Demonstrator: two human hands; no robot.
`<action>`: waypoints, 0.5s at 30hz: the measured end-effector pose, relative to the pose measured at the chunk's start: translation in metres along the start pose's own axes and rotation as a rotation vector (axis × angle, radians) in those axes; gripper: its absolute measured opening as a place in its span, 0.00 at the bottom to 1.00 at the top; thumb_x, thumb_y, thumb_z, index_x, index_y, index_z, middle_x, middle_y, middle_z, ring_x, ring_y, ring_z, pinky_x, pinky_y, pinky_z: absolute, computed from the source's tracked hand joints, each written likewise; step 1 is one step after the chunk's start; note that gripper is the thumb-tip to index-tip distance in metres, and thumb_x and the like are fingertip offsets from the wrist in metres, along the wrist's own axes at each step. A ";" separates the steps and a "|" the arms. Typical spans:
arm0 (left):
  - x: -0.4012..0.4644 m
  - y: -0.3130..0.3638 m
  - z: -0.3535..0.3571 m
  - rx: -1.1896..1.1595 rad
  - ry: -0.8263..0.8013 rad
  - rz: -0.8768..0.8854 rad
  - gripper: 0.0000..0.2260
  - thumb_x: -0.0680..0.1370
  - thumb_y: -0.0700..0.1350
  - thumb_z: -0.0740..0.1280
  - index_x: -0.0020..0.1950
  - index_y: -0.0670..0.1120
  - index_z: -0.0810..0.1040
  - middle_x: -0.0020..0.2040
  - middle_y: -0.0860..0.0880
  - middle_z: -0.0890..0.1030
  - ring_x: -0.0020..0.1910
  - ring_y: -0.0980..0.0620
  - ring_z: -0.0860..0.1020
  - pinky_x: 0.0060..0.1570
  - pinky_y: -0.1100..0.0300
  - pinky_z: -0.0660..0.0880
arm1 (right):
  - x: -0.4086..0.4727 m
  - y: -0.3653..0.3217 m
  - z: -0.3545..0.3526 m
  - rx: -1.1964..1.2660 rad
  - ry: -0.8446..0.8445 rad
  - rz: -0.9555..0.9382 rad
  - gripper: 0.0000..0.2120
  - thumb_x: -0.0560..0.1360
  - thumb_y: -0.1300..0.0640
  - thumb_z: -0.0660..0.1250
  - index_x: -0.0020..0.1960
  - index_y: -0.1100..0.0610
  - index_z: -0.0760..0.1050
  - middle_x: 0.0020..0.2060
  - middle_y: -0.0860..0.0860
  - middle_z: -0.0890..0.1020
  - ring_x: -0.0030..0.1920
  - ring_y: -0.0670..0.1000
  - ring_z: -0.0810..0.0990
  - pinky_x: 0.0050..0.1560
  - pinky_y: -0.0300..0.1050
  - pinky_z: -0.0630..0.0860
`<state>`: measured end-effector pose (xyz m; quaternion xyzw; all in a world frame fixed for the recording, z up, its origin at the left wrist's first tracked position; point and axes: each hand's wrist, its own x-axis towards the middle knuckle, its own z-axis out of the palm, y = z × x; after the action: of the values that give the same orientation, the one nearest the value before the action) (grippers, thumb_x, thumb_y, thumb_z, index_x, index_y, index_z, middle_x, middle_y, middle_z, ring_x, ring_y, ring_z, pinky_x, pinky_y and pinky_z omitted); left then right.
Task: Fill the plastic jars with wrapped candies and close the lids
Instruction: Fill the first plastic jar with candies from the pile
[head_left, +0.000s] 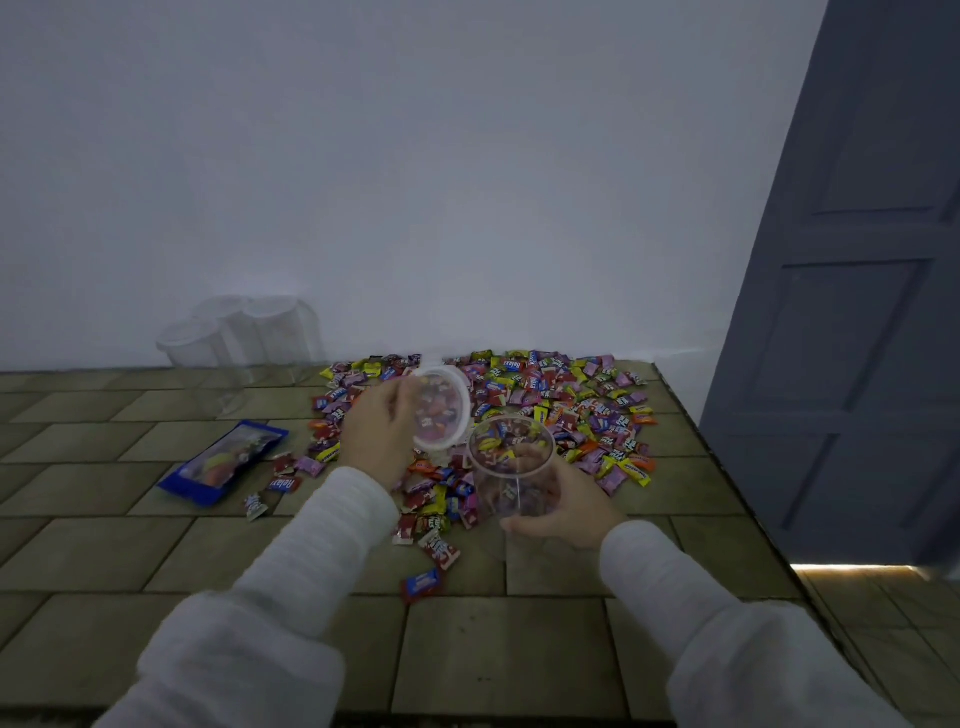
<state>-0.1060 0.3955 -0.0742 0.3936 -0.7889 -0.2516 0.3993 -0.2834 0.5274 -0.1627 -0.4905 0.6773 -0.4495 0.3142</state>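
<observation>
left hand (375, 431) grips the clear lid (442, 408), right hand (563, 501) wraps the open jar (511, 470); fingers mostly hidden, candy pile (545, 405) blurry through plastic

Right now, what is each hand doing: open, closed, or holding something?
Left hand: holds the lid, off the jar.
Right hand: grips the jar, which is open on top.
</observation>
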 end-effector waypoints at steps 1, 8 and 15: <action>0.002 -0.008 -0.003 0.049 -0.023 -0.050 0.16 0.82 0.51 0.54 0.48 0.45 0.78 0.41 0.48 0.78 0.41 0.49 0.74 0.37 0.58 0.64 | 0.000 0.000 0.000 0.005 0.003 -0.002 0.32 0.61 0.51 0.81 0.59 0.40 0.68 0.60 0.37 0.75 0.57 0.38 0.75 0.52 0.33 0.75; -0.008 -0.058 -0.017 0.476 -0.478 -0.327 0.11 0.81 0.42 0.56 0.43 0.46 0.75 0.44 0.45 0.79 0.44 0.47 0.77 0.45 0.58 0.72 | -0.003 0.005 0.001 0.037 0.013 -0.015 0.33 0.59 0.49 0.81 0.60 0.48 0.71 0.64 0.38 0.72 0.62 0.40 0.74 0.60 0.39 0.74; -0.033 -0.085 -0.032 0.761 -0.498 -0.482 0.07 0.79 0.40 0.61 0.55 0.44 0.75 0.52 0.46 0.79 0.47 0.50 0.76 0.47 0.61 0.72 | -0.008 0.003 0.005 0.039 0.031 -0.005 0.43 0.56 0.43 0.81 0.66 0.48 0.68 0.60 0.39 0.75 0.61 0.43 0.75 0.62 0.46 0.75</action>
<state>-0.0310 0.3721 -0.1314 0.6097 -0.7827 -0.1178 -0.0414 -0.2779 0.5334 -0.1674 -0.4790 0.6719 -0.4710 0.3119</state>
